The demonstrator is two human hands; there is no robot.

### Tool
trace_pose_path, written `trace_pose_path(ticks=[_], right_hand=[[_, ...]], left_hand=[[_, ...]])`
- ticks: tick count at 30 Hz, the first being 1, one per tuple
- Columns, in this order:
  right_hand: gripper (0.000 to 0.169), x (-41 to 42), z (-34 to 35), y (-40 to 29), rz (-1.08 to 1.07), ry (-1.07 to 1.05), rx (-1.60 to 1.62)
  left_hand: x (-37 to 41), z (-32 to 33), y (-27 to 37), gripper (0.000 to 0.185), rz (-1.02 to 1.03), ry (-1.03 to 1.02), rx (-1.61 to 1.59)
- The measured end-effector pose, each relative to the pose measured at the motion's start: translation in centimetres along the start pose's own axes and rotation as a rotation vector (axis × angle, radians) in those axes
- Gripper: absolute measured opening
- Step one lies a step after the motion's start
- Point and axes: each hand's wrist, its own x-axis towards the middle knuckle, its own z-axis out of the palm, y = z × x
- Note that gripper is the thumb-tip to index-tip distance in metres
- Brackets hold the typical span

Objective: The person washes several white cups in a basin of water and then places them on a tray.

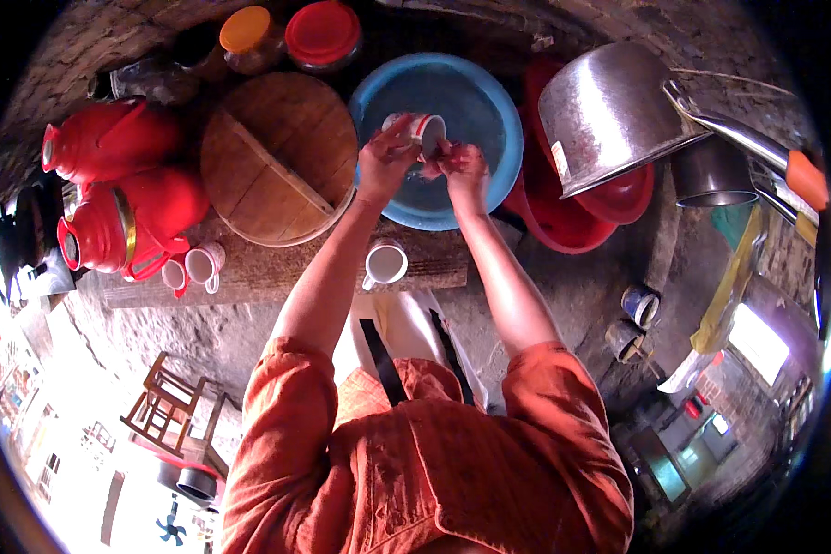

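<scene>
Over a blue plastic basin [505, 138] that appears to hold water, my left hand [390, 149] grips a white cup with a red band [429, 127], tilted on its side. My right hand [460, 161] is at the cup's open end, its fingers at the rim; whether it holds a cloth or anything else cannot be told. A white mug [386, 263] stands upright on the wooden bench below the basin, between my forearms.
Left of the basin lies a round wooden lid [277, 159]. Further left are red thermos flasks [145, 221] and small cups [204, 263]. Lidded jars [323, 34] stand behind. On the right are red basins [575, 228] and a metal saucepan [609, 111].
</scene>
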Motion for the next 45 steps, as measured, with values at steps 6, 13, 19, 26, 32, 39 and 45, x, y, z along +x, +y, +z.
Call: trace_pose_path(ticks=[6, 13, 19, 26, 32, 39, 45], right_hand=[[0.045, 0.9, -1.5, -1.4, -0.922, -0.366, -1.155], [0.049, 0.7, 1.0, -2.7, 0.233, -0.497, 0.503], [0.060, -0.3, 0.1, -1.5, 0.156, -0.317, 0.907], [0.027, -1.7, -3.7, 1.6, 0.255, -0.175, 0.788], [0.034, -1.5, -5.6, 2.9, 0.417, -0.155, 0.668], [0.038, -3.1, -7.5, 4.1, 0.401, -0.141, 0.646], [0.038, -4.1, -5.9, 3.1, 0.496, -0.059, 0.512]], left_hand=[[0.6, -0.2, 1.3, 0.027, 0.056, -0.256, 0.241], [0.8, 1.1, 2.7, 0.030, 0.325, -0.232, 0.497], [-0.4, 2.2, 3.7, 0.033, 0.416, -0.284, 0.745], [-2.2, 2.0, 5.3, 0.019, 0.798, -0.342, 1.086], [-5.8, -1.1, 8.7, 0.017, 0.810, -0.266, 1.125], [-18.2, -11.3, 11.8, 0.003, -0.036, 0.379, -0.113], [-29.1, -22.2, 3.8, 0.030, -0.433, 0.669, -0.182]])
